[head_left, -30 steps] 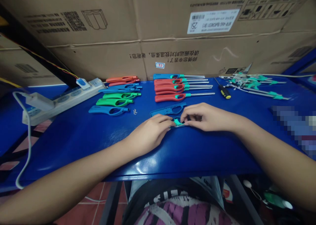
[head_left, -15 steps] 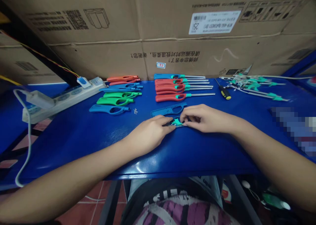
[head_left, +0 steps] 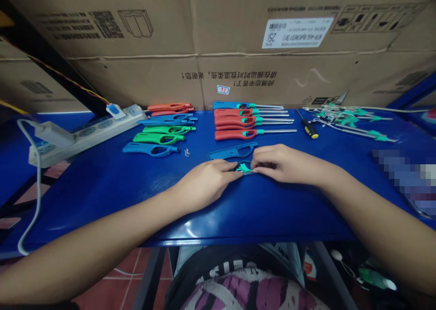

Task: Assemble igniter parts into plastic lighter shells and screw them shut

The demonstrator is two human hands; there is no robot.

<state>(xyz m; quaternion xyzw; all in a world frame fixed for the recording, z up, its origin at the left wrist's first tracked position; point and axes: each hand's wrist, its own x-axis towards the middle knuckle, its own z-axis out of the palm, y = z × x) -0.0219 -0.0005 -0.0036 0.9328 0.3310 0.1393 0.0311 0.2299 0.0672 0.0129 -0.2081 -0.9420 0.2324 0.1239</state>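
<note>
My left hand (head_left: 209,183) has its thumb and fingers closed on the left part of a blue lighter shell lying on the table. Across from it, my right hand (head_left: 279,164) pinches the right end of the same piece. Between the fingertips shows a green trigger part (head_left: 244,167) seated in the shell; the rest is mostly hidden by my fingers. Just behind lies another blue shell half (head_left: 233,151), touched by neither hand. Tiny screws (head_left: 187,152) lie to its left.
Coloured shells (head_left: 160,138) lie at left beside a power strip (head_left: 91,135). Lighters with metal tubes (head_left: 252,121) form a row behind. A screwdriver (head_left: 309,127) and a pile of green-and-metal inner parts (head_left: 354,119) are at back right. Cardboard (head_left: 231,37) stands behind the table (head_left: 272,219).
The fingers of my right hand have shifted very slightly around the piece. The view has moved a little; the objects on the table lie as before.
</note>
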